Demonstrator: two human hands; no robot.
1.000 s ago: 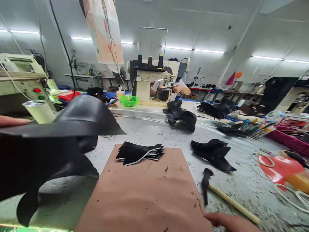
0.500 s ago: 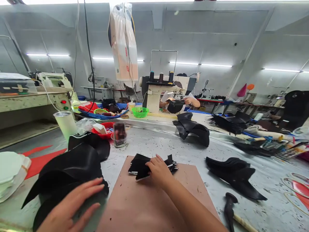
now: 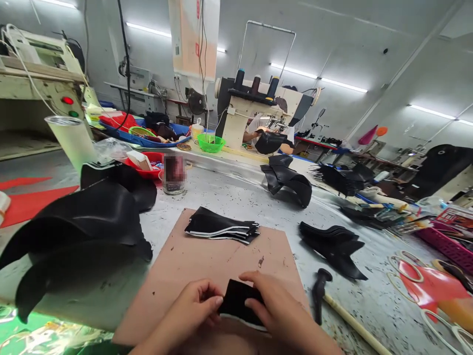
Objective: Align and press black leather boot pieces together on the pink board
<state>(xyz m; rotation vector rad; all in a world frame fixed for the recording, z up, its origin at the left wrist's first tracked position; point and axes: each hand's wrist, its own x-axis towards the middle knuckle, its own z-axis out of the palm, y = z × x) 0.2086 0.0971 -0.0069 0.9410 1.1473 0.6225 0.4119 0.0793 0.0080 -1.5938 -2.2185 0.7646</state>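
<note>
Two hands met at the near edge of the brown cardboard sheet [image 3: 207,261], and that was the big change. Half a second before, the right hand [image 3: 283,310] had been up on the stack of black cut pieces with white edges [image 3: 221,229] at the far end of the sheet, while the left hand [image 3: 190,308] lay flat on the large curved black moulded shells [image 3: 84,222] off to the left. Both had pulled back toward the body, and between them sat a small flat black cut piece [image 3: 240,301], a thin pale line showing along its lower edge. By my reading, one piece had come off the stack and been brought in close for handling, with the big shells left alone on the grey speckled table [image 3: 236,197]. The grip was closed on both sides. The left hand pinched the piece's left edge between thumb and forefinger, tips pressed tight. The right hand lay over the right half, thumb on top and fingers curled, though what those fingers did underneath was hidden. The piece was either just above the sheet or resting on it; I could not tell which. The stack stayed put further up the sheet, well apart from the hands and fanned a little. Off to the right, the black-headed hammer with a wooden handle [image 3: 318,296] lay on the table just beside the sheet, untouched, and a second pile of black pointed pieces [image 3: 332,241] sat beyond it.
</note>
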